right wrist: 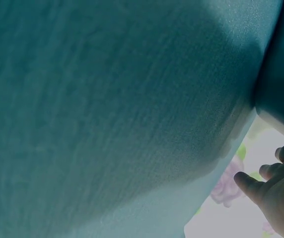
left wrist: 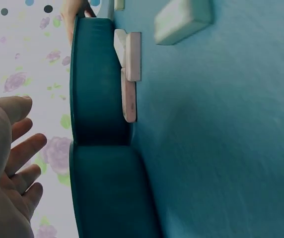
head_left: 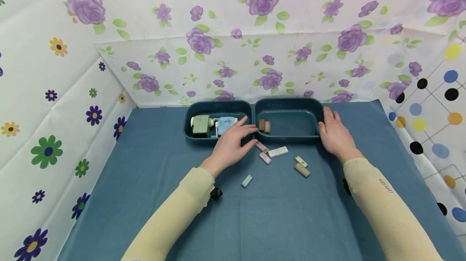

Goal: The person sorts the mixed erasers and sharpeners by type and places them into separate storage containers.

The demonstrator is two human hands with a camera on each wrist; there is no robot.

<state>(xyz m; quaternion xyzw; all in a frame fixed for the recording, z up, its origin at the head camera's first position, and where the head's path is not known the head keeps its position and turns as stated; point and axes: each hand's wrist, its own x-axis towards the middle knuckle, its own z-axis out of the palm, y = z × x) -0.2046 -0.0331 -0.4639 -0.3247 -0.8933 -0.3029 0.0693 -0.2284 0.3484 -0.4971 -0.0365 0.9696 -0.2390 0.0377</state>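
My left hand (head_left: 233, 141) hovers over the front rim where two dark teal trays meet, its fingers spread loosely and nothing between them. The left tray (head_left: 218, 140) holds a green boxy object (head_left: 201, 124) and a blue boxy object (head_left: 225, 124), partly behind that hand. Two small blocks, one reddish-brown (head_left: 261, 125) and one tan (head_left: 267, 127), stand at the left end of the right tray (head_left: 291, 137). At that tray's right end, my right hand (head_left: 335, 135) rests against the rim with extended fingers.
In front of the trays lie pink blocks (head_left: 265, 158), a white block (head_left: 278, 151), a pale green block (head_left: 301, 161), a tan block (head_left: 302, 170) and a light teal block (head_left: 246, 181). A flowered sheet (head_left: 225, 50) rises behind the trays.
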